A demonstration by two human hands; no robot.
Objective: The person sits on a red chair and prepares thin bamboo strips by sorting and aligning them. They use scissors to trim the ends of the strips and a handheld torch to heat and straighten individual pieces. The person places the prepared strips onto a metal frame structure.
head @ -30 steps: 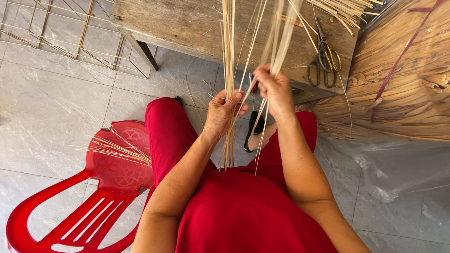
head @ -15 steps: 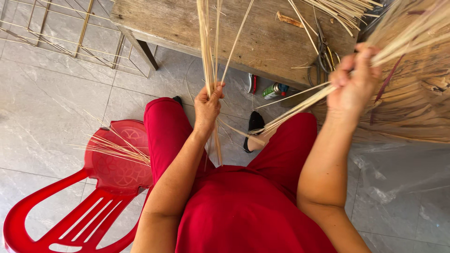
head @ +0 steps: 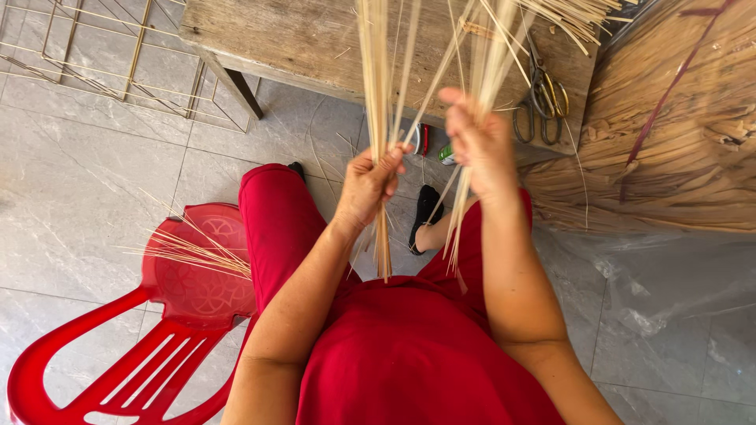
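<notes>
My left hand [head: 368, 185] is clenched round one upright straw bundle [head: 380, 118]; my right hand [head: 480, 142], just beside it, pinches a looser sheaf [head: 492, 55]. I reckon loose strands could slip floorward.

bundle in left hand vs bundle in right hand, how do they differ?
The left-hand bundle is tight and stands nearly straight up and down; the right-hand bundle leans and fans apart above the grip. The left hand holds its bundle in a closed fist, lower; the right hand grips its bundle higher, fingers wrapped round the stalks. Both are thin pale straw-like stalks, with ends hanging below each hand over the red lap.
</notes>
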